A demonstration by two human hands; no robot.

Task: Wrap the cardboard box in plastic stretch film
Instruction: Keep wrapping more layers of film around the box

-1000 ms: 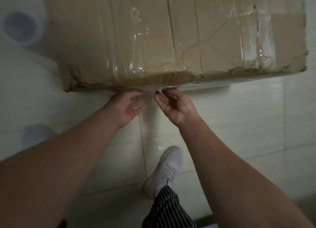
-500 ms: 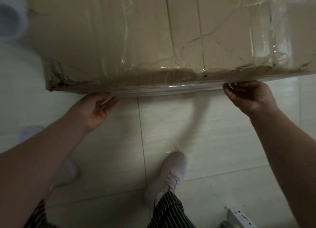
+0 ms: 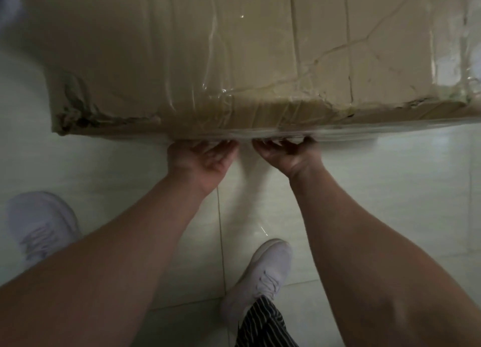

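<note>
With fingers curled, tips hidden, under the near edge of the cardboard box point(image 3: 182, 60) on the tile floor point(image 3: 390, 190), left hand point(image 3: 203, 156) and right hand point(image 3: 285, 152) risk tearing the stretch film point(image 3: 338, 135) by tugging hard.

- Both bare forearms reach forward, converging.
- Left hand point(image 3: 201, 159) is palm-up, its fingers curled and their tips hidden.
- Right hand point(image 3: 285, 154) sits just beside it without touching, its fingers curled likewise.

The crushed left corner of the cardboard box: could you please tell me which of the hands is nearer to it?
Left. The left hand is at the box's near bottom edge, right of the crushed left corner; the right hand is farther right along that edge.
</note>
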